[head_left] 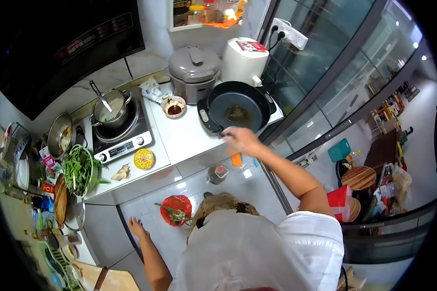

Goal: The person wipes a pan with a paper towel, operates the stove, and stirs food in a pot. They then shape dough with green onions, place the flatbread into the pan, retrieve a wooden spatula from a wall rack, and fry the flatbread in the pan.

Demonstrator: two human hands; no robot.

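At the front edge of a black electric pan (218, 99) with some oil in it is my right hand (242, 141), its fingers closed on a small dark part that I cannot make out. The pan stands at the counter's right end. My left hand (138, 227) hangs low beside the counter, fingers apart, holding nothing. Left of the pan sits a small bowl of dark sauce (174, 106). A pot (112, 116) with a utensil in it rests on the induction cooker (124, 149).
Behind the pan are a rice cooker (194, 68) and a white appliance (245, 60). Leafy greens (77, 167) fill a basket at the left. On the floor stand a red bin (185, 200) and a bottle (217, 174). Glass doors (320, 92) border the right.
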